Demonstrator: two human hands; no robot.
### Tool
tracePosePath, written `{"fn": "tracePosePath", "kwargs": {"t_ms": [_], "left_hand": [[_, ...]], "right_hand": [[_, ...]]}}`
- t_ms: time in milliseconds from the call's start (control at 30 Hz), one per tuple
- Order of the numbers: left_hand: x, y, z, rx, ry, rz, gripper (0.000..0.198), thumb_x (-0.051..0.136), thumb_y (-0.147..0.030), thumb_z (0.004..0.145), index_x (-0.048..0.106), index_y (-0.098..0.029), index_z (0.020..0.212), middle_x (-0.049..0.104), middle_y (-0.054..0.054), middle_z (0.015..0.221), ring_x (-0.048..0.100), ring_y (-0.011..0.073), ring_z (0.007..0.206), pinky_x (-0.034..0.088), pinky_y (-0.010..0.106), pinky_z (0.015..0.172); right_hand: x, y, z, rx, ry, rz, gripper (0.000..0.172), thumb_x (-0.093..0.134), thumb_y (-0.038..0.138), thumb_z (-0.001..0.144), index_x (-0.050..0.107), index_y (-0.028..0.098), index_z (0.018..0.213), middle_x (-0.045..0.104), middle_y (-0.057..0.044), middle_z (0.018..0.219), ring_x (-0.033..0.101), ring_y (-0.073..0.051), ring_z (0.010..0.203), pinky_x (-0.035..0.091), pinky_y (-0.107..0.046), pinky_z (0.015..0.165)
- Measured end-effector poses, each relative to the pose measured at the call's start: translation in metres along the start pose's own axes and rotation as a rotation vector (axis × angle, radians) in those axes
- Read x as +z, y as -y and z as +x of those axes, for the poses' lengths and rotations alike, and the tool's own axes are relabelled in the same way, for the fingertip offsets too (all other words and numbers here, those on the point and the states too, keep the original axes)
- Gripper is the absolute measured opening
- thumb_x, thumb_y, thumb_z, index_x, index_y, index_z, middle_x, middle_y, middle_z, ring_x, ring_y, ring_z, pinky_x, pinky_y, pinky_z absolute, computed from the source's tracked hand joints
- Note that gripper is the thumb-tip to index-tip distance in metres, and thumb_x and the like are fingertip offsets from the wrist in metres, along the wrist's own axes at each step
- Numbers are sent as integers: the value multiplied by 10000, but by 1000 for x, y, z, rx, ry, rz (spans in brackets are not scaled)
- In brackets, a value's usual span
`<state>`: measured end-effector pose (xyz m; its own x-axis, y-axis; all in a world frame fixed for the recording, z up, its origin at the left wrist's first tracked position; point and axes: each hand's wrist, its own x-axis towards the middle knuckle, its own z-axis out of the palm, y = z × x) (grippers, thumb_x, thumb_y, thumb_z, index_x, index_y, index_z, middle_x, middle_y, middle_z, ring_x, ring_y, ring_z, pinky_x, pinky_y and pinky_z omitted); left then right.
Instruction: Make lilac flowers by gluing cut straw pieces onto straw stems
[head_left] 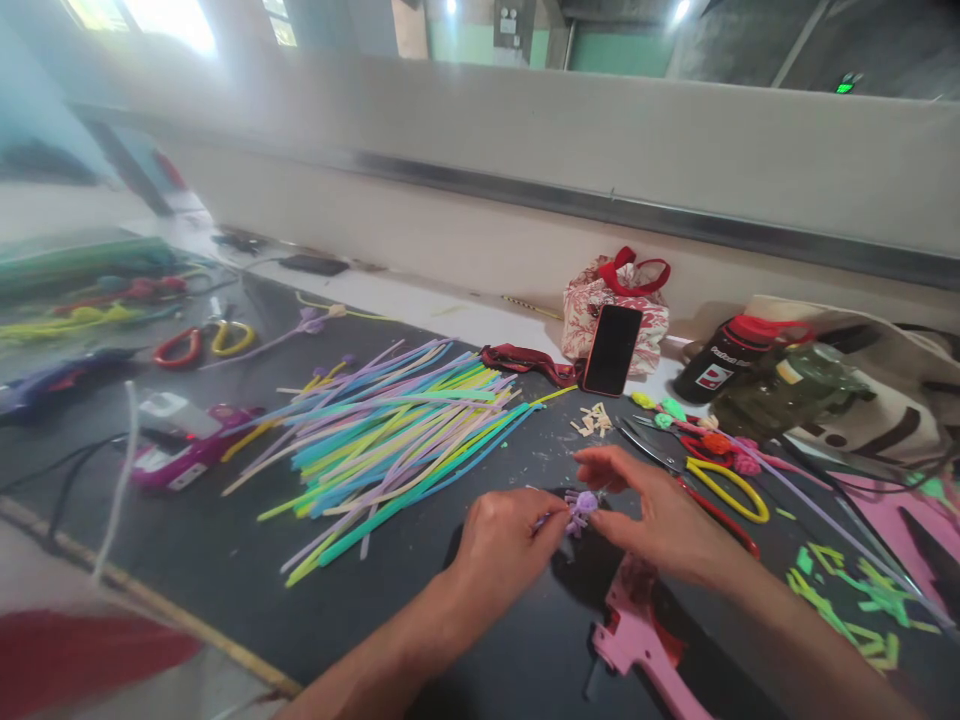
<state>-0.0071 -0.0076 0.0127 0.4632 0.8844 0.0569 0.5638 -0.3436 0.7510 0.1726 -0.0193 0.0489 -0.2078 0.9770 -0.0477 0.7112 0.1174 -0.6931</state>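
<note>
My left hand (pixel 499 540) pinches a small purple fuzzy flower-like piece (pixel 585 503) between thumb and fingertips, just above the dark tabletop. On its other side, my right hand (pixel 664 510) curves around with thumb and fingers apart. The right thumb is close to the piece; whether it touches cannot be made out. Below the right hand lies a pink glue gun (pixel 637 640), its front partly in shadow. A small pile of cream cut bits (pixel 594 419) sits beyond the hands. To the left spreads a heap of pastel pipe cleaners (pixel 397 430).
Scissors with red and yellow handles (pixel 724 490) lie right of my right hand, near green and yellow scraps (pixel 847 600). Behind stand a phone (pixel 612 350), a patterned bag (pixel 581 300) and a black bottle (pixel 720 360). A magenta glue gun (pixel 184 450) lies left.
</note>
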Motion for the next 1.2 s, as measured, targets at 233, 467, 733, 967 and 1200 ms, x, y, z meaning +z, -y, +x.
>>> {"fn": "tracePosePath", "kwargs": {"t_ms": [233,467,733,967,1200], "left_hand": [[2,2,-2,38,-37,53,232,466,-229,810,698,-231,804,712,7,798,634,128,720,412,185,629],[2,1,-4,65,-59,81,231,473,-257,811,704,-238,815,710,21,776,634,129,700,429,182,623],[3,1,-4,80,-77,84,239,467,-261,815,705,-242,816,711,23,759,635,127,687,440,185,637],[4,2,-4,96,-66,78,235,470,-253,814,703,-236,797,710,20,760,635,127,688,431,183,623],[1,1,-2,16,-30,35,236,464,-244,814,699,-227,834,712,15,821,633,139,726,415,196,637]], "right_hand": [[11,-2,1,-17,-29,15,438,524,128,664,510,223,1092,644,-35,978,601,-185,903,451,-368,826],[17,-8,3,-19,-53,12,430,524,121,665,516,228,1082,649,-30,984,604,-185,919,455,-364,832],[18,-7,4,-5,-34,-7,369,524,141,696,531,231,1054,658,-27,981,608,-191,915,454,-381,842],[19,-7,4,-1,-39,-18,348,528,152,696,538,228,1036,668,-34,962,617,-199,896,460,-388,826],[14,2,1,-6,7,38,413,566,167,672,530,221,1080,648,-34,1005,599,-199,924,449,-370,837]]}}
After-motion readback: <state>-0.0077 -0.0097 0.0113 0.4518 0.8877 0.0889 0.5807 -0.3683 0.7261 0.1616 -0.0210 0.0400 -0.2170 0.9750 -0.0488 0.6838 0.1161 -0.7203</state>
